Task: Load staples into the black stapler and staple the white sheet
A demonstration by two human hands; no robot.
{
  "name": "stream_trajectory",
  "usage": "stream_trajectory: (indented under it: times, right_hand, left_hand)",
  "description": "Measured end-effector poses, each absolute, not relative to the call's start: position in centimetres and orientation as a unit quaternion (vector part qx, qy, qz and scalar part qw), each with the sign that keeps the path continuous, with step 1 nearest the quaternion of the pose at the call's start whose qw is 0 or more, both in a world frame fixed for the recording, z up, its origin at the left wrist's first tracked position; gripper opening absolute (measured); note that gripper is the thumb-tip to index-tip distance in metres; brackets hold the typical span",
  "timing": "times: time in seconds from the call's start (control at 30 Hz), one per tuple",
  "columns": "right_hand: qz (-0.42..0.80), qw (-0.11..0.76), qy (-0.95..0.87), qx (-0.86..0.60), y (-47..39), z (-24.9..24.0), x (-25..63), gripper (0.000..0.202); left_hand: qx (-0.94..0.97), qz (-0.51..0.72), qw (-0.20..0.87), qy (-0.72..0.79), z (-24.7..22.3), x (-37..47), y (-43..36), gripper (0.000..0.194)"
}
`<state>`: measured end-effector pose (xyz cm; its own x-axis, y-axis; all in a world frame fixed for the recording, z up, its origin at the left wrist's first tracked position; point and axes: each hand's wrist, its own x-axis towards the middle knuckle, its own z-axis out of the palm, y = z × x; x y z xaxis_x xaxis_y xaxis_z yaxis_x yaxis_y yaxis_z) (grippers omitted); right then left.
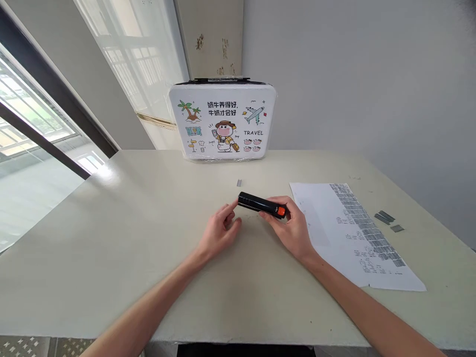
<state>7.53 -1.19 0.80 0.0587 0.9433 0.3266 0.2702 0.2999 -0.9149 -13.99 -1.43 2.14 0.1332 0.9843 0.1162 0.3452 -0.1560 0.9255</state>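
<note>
A black stapler (256, 202) with an orange-red piece at its right end is held just over the middle of the table. My right hand (292, 225) grips that right end between thumb and fingers. My left hand (222, 229) has its index finger stretched to the stapler's left tip, seemingly touching it. The other left fingers are curled, the thumb stands apart, and nothing is in that hand. A small grey strip, apparently staples (239, 183), lies on the table beyond the stapler.
To the right, a printed paper sheet (320, 218) carries rows of grey marks. Past it lie several more grey strips (385, 217). A white cartoon-printed case (238, 141) in clear wrap stands upright at the back of the table (92, 267). A window is at left.
</note>
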Motion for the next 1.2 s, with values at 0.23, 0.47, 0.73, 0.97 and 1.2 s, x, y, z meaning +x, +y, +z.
stream_trajectory:
  times: [0.23,0.47,0.73,0.97,1.2]
  right_hand:
    - [0.334,0.481,-0.590,-0.555,-0.6,0.3,8.0,0.038]
    - [0.225,0.417,-0.686,-0.552,1.8,-0.7,6.9,0.035]
    - [0.133,0.377,-0.726,-0.559,7.2,-0.7,1.3,0.034]
    - [0.127,0.420,-0.746,-0.501,3.2,1.2,1.1,0.027]
    - [0.285,0.329,-0.760,-0.483,0.7,0.9,-0.2,0.016]
  left_hand:
    - [0.427,0.511,0.563,0.490,2.5,-14.7,-0.5,0.042]
    - [0.139,0.579,0.728,0.341,2.7,-15.9,0.6,0.020]
    - [0.111,0.593,0.735,0.309,2.5,-16.1,0.7,0.029]
    - [0.107,0.603,0.722,0.322,2.3,-15.8,0.9,0.034]
    - [0.152,0.542,0.769,0.304,2.8,-15.3,0.2,0.043]
